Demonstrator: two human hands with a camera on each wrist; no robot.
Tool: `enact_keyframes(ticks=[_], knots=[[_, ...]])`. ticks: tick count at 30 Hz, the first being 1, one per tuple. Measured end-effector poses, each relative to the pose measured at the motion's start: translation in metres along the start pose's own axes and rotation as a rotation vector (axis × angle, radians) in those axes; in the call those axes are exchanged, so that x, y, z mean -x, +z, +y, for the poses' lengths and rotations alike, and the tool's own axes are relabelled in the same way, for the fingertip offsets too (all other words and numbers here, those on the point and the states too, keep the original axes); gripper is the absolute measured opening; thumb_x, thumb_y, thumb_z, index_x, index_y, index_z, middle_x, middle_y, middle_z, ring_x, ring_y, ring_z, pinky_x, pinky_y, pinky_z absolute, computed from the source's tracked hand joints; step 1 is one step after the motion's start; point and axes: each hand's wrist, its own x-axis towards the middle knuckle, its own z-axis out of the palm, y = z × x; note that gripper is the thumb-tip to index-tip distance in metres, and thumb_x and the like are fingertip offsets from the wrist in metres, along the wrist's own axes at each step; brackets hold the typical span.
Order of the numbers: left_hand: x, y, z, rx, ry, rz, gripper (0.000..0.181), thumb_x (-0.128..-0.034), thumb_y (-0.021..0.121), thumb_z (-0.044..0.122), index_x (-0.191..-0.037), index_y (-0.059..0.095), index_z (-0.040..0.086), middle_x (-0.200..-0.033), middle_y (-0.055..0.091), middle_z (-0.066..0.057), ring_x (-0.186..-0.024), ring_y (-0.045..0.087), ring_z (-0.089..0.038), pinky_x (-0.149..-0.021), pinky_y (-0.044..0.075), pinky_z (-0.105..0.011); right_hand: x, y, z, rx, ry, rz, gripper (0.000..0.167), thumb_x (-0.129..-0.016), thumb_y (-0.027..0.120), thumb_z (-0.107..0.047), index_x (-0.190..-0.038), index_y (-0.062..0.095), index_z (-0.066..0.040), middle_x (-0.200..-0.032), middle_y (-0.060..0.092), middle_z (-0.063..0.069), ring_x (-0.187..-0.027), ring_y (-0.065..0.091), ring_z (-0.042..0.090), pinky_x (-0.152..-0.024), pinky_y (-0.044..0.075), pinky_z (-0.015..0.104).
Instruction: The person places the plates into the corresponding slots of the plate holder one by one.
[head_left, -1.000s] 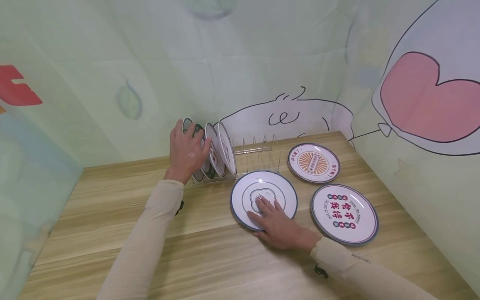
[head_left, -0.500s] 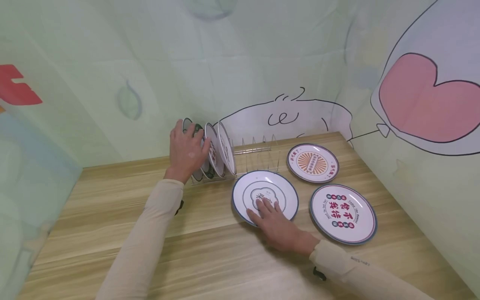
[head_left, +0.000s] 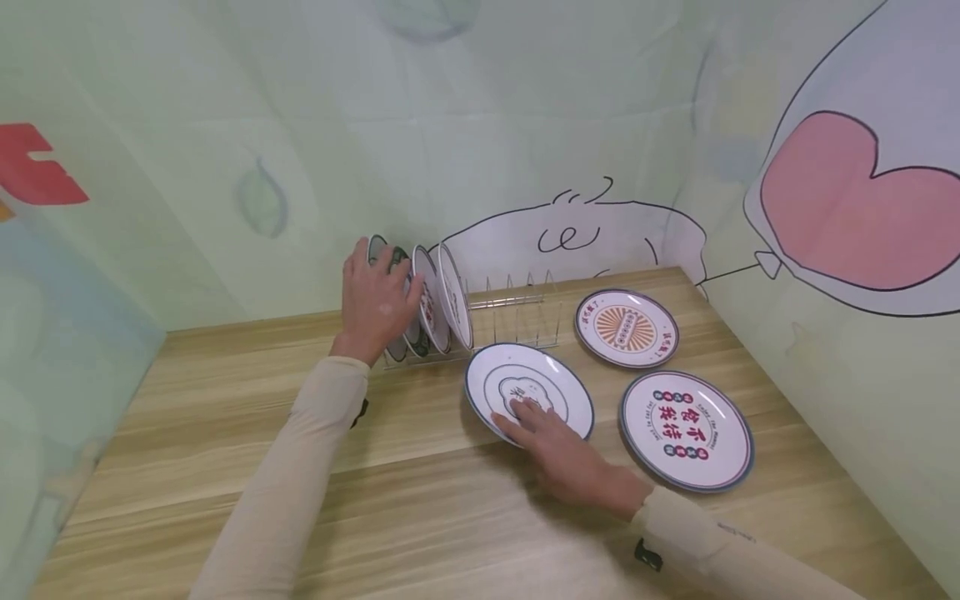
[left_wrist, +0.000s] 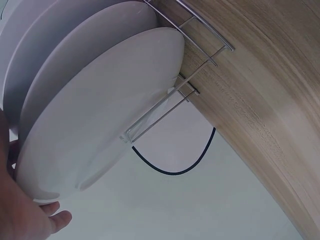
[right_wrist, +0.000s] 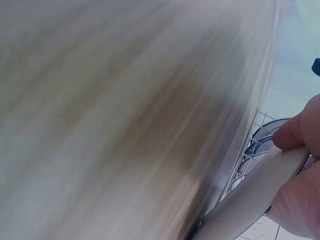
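A wire dish rack [head_left: 504, 302] stands at the back of the table, with several white plates upright in its left part. My left hand [head_left: 377, 307] grips the leftmost plates at the rim, near a green-patterned plate [head_left: 400, 262]. In the left wrist view, my fingertips show past the rim of the outermost plate [left_wrist: 100, 107]. My right hand [head_left: 573, 462] holds a blue-rimmed white plate [head_left: 551, 385] in front of the rack, its near side tilted up. The right wrist view shows thumb and finger pinching the plate [right_wrist: 252, 197] from both faces.
Two plates lie flat on the right: one with an orange sunburst [head_left: 627, 328], another with red and blue lettering [head_left: 686, 429]. The wooden table [head_left: 225, 417] meets printed curtain walls [head_left: 300, 167] at the back and sides.
The right hand has gone from resting on the blue-rimmed plate to tilting it, the near edge coming up off the table. The left hand stays at the rack.
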Motion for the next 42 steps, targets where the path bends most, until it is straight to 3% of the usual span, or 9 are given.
enact_keyframes(ticks=[11, 18, 29, 34, 38, 42], knots=[[-0.001, 0.001, 0.0, -0.026, -0.012, -0.001, 0.053, -0.1031, 0.038, 0.043, -0.129, 0.064, 0.005, -0.146, 0.053, -0.021, -0.146, 0.029, -0.046, -0.117, 0.03, -0.059, 0.004, 0.0, -0.008, -0.057, -0.083, 0.059, 0.079, -0.078, 0.063, 0.008, -0.151, 0.043, -0.013, -0.154, 0.042, 0.024, -0.142, 0.043, 0.041, -0.113, 0.036, 0.059], [-0.002, 0.001, 0.0, -0.024, -0.011, -0.014, 0.053, -0.1032, 0.039, 0.044, -0.13, 0.063, 0.006, -0.147, 0.052, -0.021, -0.146, 0.028, -0.046, -0.117, 0.029, -0.059, 0.006, -0.007, -0.01, -0.209, -0.068, 0.158, 0.066, -0.089, 0.056, 0.008, -0.151, 0.043, -0.012, -0.155, 0.043, 0.02, -0.144, 0.042, 0.035, -0.116, 0.034, 0.054], [-0.002, 0.001, -0.002, -0.024, -0.001, -0.009, 0.054, -0.1035, 0.037, 0.044, -0.129, 0.064, 0.005, -0.146, 0.053, -0.021, -0.145, 0.029, -0.047, -0.117, 0.029, -0.06, 0.006, -0.019, -0.01, -0.414, -0.034, 0.235, 0.061, -0.094, 0.054, 0.005, -0.153, 0.038, -0.003, -0.156, 0.042, 0.017, -0.143, 0.041, 0.038, -0.114, 0.032, 0.056], [-0.002, 0.002, -0.003, -0.015, -0.001, -0.004, 0.053, -0.1031, 0.039, 0.043, -0.128, 0.065, 0.004, -0.146, 0.053, -0.021, -0.145, 0.029, -0.047, -0.117, 0.029, -0.06, 0.001, -0.023, -0.009, -0.507, 0.03, 0.324, 0.055, -0.094, 0.055, 0.007, -0.147, 0.044, 0.003, -0.147, 0.052, 0.023, -0.132, 0.052, 0.033, -0.111, 0.042, 0.048], [-0.002, 0.002, -0.002, -0.009, -0.001, -0.008, 0.052, -0.1031, 0.039, 0.042, -0.128, 0.065, 0.004, -0.146, 0.053, -0.021, -0.146, 0.029, -0.047, -0.117, 0.029, -0.06, -0.003, -0.027, -0.008, -0.617, 0.119, 0.374, 0.05, -0.094, 0.055, 0.005, -0.143, 0.047, 0.007, -0.13, 0.062, 0.026, -0.105, 0.06, 0.028, -0.093, 0.052, 0.042], [-0.002, 0.001, -0.002, -0.005, 0.0, -0.011, 0.052, -0.1032, 0.039, 0.042, -0.128, 0.065, 0.004, -0.146, 0.053, -0.022, -0.146, 0.028, -0.047, -0.117, 0.028, -0.06, -0.006, -0.031, -0.009, -0.747, 0.221, 0.371, 0.052, -0.096, 0.053, 0.002, -0.146, 0.043, 0.006, -0.135, 0.058, 0.027, -0.113, 0.058, 0.035, -0.096, 0.05, 0.05]])
